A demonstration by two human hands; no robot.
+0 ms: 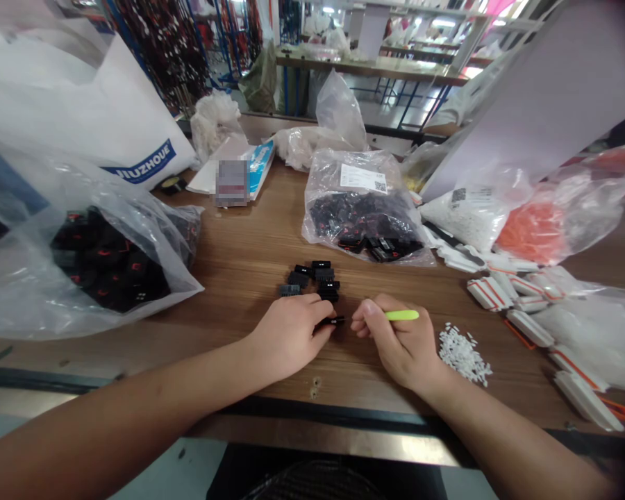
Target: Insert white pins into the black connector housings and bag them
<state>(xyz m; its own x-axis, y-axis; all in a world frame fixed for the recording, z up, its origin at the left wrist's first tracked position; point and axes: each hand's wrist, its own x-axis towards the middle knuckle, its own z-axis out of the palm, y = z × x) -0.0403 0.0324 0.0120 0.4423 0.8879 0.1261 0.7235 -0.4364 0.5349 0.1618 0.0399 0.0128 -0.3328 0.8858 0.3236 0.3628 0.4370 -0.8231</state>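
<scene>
My left hand [294, 332] is closed around a small black connector housing [336, 320], whose end pokes out between thumb and fingers. Several similar black connector housings [323, 276] lie on the wood just beyond that hand. My right hand [396, 337] faces it a short way off, its fingers pinched around a tool with a yellow-green handle [403, 315]. The tool's tip is hidden by the fingers. A loose pile of tiny white plastic pieces [463, 354] lies on the table to the right of my right hand.
On the left stands an open clear bag of black parts [109, 264]. Another bag of black parts [364, 208] lies at the back. White and orange plastic pieces [531, 326] are strewn at the right, near bags of white [469, 215] and orange parts [534, 226].
</scene>
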